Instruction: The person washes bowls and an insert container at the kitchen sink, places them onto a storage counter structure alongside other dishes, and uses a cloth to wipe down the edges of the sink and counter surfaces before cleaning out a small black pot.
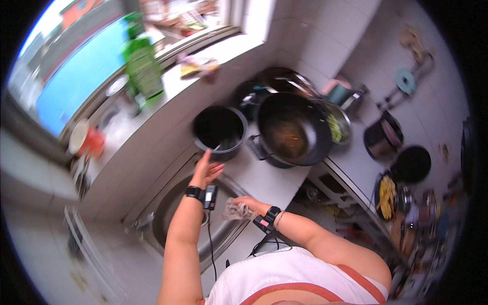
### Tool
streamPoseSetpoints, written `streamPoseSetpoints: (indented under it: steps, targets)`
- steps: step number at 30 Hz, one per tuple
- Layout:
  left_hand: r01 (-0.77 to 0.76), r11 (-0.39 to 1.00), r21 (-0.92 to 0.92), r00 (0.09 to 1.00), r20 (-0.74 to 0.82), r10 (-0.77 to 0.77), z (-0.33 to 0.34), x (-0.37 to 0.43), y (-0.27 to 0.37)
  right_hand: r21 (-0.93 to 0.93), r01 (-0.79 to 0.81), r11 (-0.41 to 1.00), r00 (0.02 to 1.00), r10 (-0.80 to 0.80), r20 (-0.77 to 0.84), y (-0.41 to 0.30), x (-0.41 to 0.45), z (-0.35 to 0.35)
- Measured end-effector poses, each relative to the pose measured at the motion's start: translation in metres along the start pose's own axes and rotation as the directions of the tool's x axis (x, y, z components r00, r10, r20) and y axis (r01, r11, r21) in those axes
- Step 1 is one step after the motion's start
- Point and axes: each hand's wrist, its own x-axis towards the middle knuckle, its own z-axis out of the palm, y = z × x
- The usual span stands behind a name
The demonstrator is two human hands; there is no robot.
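My left hand point(207, 170) reaches up beside the near rim of a deep black pot point(230, 155). Its fingers are spread and hold nothing; whether a fingertip touches the rim, I cannot tell. My right hand point(251, 206) grips a crumpled, greyish cloth point(236, 211) above the edge of a stainless-steel sink point(171, 213). Right of the pot stands a black wok point(263, 110) with some brownish liquid in its bottom. Both wrists carry black straps with small cabled devices.
A green pump bottle point(145, 68) and an orange cup point(93, 139) stand on the windowsill. Behind the wok sits a metal bowl point(346, 118) with green shreds. Farther right are a rice-cooker-like pot point(383, 139) and a plate of yellow food point(387, 198). A faucet point(143, 222) is by the sink.
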Motion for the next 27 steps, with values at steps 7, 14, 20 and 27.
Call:
streamPoseSetpoints:
  steps: [7,14,20,27]
  targets:
    - [0.115,0.991,-0.073,0.99,0.088,-0.109,0.011,0.075,0.012,-0.082,0.227,0.971,0.965,-0.235,-0.117,-0.001,-0.047,-0.031]
    - [-0.133,0.984,-0.116,0.987,-0.11,0.12,0.002,0.013,-0.013,-0.127,0.214,0.968,0.975,-0.221,-0.036,0.009,-0.069,-0.05]
    - [-0.278,0.954,0.11,0.918,-0.261,0.297,0.006,-0.118,-0.049,-0.102,0.187,0.977,0.975,-0.171,0.144,-0.039,-0.125,-0.003]
    - [-0.208,0.978,0.019,0.851,-0.489,0.191,-0.037,-0.192,-0.118,-0.258,0.183,0.949,0.957,-0.111,0.269,-0.096,-0.075,0.061]
